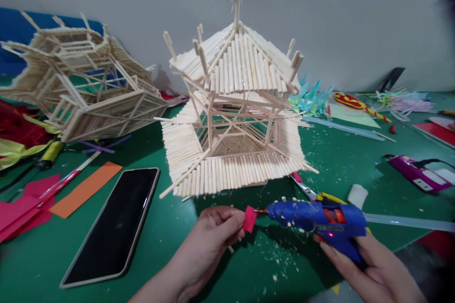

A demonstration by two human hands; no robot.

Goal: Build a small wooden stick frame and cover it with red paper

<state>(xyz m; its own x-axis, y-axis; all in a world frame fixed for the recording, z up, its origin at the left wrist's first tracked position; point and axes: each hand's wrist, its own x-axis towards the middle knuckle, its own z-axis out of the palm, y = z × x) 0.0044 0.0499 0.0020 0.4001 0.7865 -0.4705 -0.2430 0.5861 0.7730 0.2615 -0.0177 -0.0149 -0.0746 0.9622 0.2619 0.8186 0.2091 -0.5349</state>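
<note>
The stick pagoda (234,113) stands built, while the left hand (213,234) pinches a red paper piece (250,219) against the nozzle of the blue glue gun (320,220) gripped by the right hand (369,270), not yet attached.

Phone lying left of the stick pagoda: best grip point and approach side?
Take the phone by its two long edges near the middle, coming from above. It lies flat, screen up, on the green mat, so only the thin rim offers a hold. The left hand sits just to its right, pinching a small red paper piece, so approach from the phone's left side, which looks freer.
</note>
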